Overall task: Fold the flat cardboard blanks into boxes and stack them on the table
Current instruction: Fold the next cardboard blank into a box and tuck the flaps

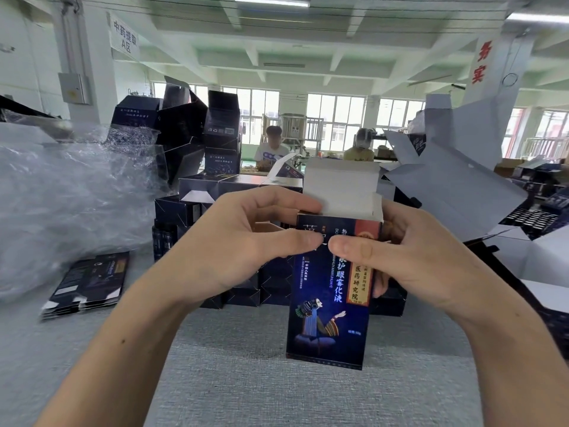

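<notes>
I hold a dark blue printed box (326, 315) upright in front of me, just above the grey table (277, 389). Its white top flap (341, 186) stands open. My left hand (246, 238) grips the box's upper left side, with the thumb on the front face. From the right, my right hand (409, 254) clasps the upper part, thumb meeting the left thumb on the front. A small pile of flat blanks (89, 282) lies on the table at the left. Folded dark boxes (215, 192) are stacked behind the held box.
Crumpled clear plastic wrap (61, 198) fills the left side. Large opened white-backed cardboard pieces (455, 180) lean at the right. More dark boxes (221, 131) are piled high at the back left. Two people sit at a far table (271, 146).
</notes>
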